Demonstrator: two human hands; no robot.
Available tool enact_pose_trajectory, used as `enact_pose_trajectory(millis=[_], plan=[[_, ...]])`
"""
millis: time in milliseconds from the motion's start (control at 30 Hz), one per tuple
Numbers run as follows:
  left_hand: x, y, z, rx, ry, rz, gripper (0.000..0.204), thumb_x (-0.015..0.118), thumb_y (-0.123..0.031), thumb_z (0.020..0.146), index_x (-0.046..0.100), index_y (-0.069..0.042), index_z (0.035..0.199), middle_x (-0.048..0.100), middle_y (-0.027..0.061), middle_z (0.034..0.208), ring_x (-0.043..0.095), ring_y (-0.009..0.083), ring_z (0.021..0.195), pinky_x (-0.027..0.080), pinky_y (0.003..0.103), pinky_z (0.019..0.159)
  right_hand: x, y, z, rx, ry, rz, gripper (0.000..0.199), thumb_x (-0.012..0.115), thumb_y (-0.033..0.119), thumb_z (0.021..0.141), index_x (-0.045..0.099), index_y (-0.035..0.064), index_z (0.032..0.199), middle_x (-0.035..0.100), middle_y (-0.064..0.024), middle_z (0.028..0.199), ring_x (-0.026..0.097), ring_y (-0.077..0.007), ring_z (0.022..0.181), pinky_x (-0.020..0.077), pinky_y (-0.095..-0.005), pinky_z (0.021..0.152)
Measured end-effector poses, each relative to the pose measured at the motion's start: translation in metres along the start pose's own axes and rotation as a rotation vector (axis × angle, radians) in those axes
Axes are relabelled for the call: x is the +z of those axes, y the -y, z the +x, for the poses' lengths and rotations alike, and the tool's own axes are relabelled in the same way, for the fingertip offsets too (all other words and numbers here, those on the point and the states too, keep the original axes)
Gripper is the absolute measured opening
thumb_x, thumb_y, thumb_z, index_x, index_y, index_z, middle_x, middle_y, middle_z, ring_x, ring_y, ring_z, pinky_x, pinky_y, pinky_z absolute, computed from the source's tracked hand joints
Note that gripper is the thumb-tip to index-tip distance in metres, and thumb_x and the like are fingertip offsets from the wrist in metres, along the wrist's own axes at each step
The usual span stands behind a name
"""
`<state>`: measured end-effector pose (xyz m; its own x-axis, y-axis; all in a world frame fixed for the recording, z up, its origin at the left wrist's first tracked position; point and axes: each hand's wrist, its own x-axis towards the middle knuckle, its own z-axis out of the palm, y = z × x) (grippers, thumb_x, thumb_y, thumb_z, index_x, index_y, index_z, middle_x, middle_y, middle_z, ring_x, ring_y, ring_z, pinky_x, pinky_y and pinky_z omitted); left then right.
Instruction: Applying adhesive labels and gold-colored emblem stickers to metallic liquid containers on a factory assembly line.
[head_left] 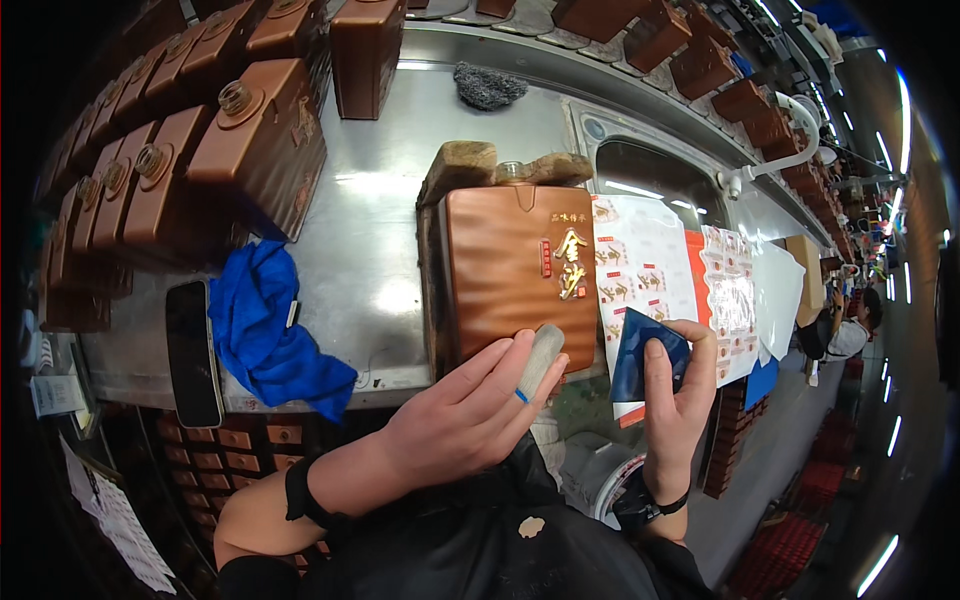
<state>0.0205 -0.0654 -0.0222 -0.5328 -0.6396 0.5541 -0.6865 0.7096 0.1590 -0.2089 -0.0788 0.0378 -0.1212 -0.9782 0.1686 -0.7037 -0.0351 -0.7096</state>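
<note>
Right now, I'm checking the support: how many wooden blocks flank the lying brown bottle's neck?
2: the left block and the right block, either side of the neck. More may hide under the bottle.

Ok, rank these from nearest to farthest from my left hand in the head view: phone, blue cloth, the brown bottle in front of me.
1. Brown bottle: just beyond the left hand.
2. Blue cloth: to the hand's left.
3. Phone: farther left, past the cloth.

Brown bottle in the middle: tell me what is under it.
A wooden stand shows beside the neck and along the left edge; whatever else lies beneath is covered by the bottle.
</note>
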Motion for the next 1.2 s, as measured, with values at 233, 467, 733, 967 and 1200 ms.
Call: enact_pose_trajectory(millis=[233, 467, 733, 967, 1200], plan=[[-0.010, 0.001, -0.018, -0.028, 0.033, 0.021, 0.037, 0.067, -0.025, 0.092, 0.073, -0.006, 0.123, 0.068, 0.0094, 0.118, 0.062, 0.0258, 0.120, 0.052, 0.037, 0.106, -0.014, -0.009, 0.000, 0.018, -0.053, -0.010, 0.020, 0.065, 0.006, 0.097, 0.056, 0.0004, 0.114, 0.060, -0.0039, 0.091, 0.056, -0.0069, 0.078, 0.0465, -0.0228, 0.069], [0.003, -0.003, 0.006, 0.010, 0.024, -0.006, 0.041, 0.069, -0.028, 0.090, 0.071, -0.009, 0.126, 0.066, 0.0085, 0.121, 0.061, 0.0258, 0.121, 0.051, 0.038, 0.107, -0.007, -0.011, -0.003, 0.028, -0.053, 0.027, 0.020, 0.065, 0.007, 0.097, 0.056, 0.0002, 0.114, 0.060, -0.0023, 0.088, 0.055, -0.0061, 0.075, 0.0457, -0.0221, 0.067], [-0.010, 0.001, -0.022, -0.086, 0.004, 0.099, 0.044, 0.071, -0.033, 0.086, 0.071, -0.019, 0.128, 0.063, -0.0014, 0.129, 0.054, 0.0215, 0.120, 0.051, 0.034, 0.102, -0.013, -0.020, -0.004, 0.065, -0.075, 0.038, 0.019, 0.064, 0.007, 0.097, 0.056, 0.0007, 0.113, 0.060, -0.0014, 0.087, 0.054, -0.0058, 0.074, 0.0453, -0.0217, 0.065], [0.015, -0.004, 0.001, -0.024, -0.070, 0.076, 0.044, 0.071, -0.033, 0.085, 0.071, -0.021, 0.128, 0.061, -0.0052, 0.131, 0.051, 0.0196, 0.119, 0.050, 0.033, 0.101, -0.005, -0.011, -0.002, 0.028, -0.042, 0.042, 0.019, 0.064, 0.007, 0.097, 0.056, 0.0006, 0.113, 0.060, -0.0014, 0.087, 0.055, -0.0058, 0.074, 0.0462, -0.0218, 0.067], [-0.003, -0.006, -0.031, -0.058, 0.004, 0.170, 0.044, 0.071, -0.037, 0.085, 0.072, -0.025, 0.127, 0.063, -0.0047, 0.122, 0.047, 0.0199, 0.119, 0.045, 0.030, 0.102, -0.014, -0.021, -0.003, 0.056, -0.061, 0.031, 0.020, 0.065, 0.007, 0.097, 0.056, 0.0005, 0.113, 0.061, -0.0017, 0.087, 0.055, -0.0057, 0.074, 0.0460, -0.0220, 0.067]])
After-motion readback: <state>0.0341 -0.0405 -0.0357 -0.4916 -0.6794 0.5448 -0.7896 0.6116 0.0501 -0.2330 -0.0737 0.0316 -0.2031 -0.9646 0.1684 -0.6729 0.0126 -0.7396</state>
